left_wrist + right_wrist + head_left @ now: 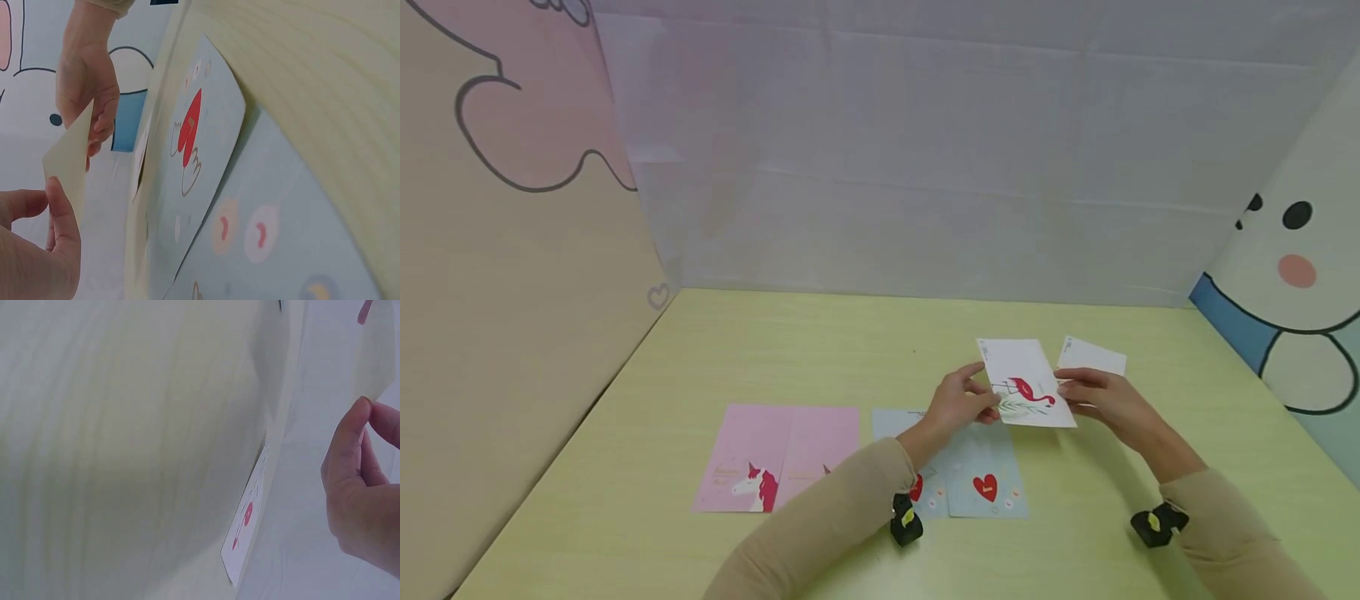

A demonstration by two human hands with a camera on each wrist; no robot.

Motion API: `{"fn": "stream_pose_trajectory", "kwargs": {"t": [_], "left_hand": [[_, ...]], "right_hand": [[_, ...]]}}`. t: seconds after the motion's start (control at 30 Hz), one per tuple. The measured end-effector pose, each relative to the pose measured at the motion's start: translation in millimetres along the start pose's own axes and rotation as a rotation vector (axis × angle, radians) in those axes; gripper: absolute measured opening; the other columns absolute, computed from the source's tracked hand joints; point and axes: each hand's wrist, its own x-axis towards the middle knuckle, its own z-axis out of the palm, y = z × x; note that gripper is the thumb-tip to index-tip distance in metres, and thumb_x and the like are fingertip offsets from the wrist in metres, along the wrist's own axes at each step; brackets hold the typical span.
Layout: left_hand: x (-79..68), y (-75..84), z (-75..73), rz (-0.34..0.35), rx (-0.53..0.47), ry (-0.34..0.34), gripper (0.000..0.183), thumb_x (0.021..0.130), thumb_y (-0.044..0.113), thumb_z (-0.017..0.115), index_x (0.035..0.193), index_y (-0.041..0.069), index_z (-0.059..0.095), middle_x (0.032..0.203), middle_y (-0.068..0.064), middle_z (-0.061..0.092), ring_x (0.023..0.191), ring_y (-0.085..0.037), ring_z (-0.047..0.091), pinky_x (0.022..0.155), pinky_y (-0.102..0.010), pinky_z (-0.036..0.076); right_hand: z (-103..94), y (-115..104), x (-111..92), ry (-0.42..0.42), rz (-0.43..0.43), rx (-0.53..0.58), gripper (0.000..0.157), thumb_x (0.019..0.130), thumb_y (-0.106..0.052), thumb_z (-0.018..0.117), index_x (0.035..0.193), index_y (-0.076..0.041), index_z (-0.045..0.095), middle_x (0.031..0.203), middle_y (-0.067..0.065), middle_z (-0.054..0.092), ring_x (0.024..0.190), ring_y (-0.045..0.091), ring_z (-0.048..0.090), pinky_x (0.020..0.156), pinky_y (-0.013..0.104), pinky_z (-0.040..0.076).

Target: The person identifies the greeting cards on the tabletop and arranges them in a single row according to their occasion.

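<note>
A white card with a red flamingo and green leaves (1018,362) is held up over the table by both hands. My left hand (957,404) pinches its left edge between thumb and fingers, as the left wrist view also shows. At the opposite edge my right hand (1116,408) pinches it; in the right wrist view that hand (359,481) has thumb and fingertip meeting on the card's border. Behind the right hand a second white card (1093,357) lies on the table, partly covered; its red print (247,515) shows in the right wrist view.
Two light-blue cards with red hearts (987,462) lie overlapping below the left hand, partly hidden by the left forearm. Further left are two pink unicorn cards (748,450) side by side. The pale wooden table (820,350) meets a white sheet (910,167) at the back.
</note>
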Motion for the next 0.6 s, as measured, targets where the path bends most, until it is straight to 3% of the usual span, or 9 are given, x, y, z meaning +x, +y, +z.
{"fn": "stream_pose_trajectory", "kwargs": {"t": [0.27, 0.6], "left_hand": [[-8.8, 1.5, 13.1, -0.001, -0.003, -0.016, 0.057, 0.079, 0.003, 0.065, 0.130, 0.007, 0.042, 0.072, -0.002, 0.058, 0.054, -0.016, 0.059, 0.054, -0.026, 0.051], [-20.9, 0.9, 30.3, -0.003, -0.002, -0.035, 0.058, 0.077, 0.003, 0.066, 0.129, 0.008, 0.041, 0.070, -0.001, 0.058, 0.052, -0.018, 0.059, 0.055, -0.032, 0.051]], "right_hand": [[-12.7, 4.0, -13.6, -0.036, 0.000, -0.004, 0.056, 0.089, -0.021, 0.054, 0.128, 0.013, 0.031, 0.128, 0.028, 0.030, 0.089, 0.006, 0.051, 0.079, 0.026, 0.046], [-27.2, 17.0, -29.6, -0.072, 0.013, 0.003, 0.054, 0.088, -0.018, 0.055, 0.126, 0.013, 0.033, 0.118, 0.020, 0.039, 0.089, 0.009, 0.053, 0.077, 0.028, 0.047]]}}
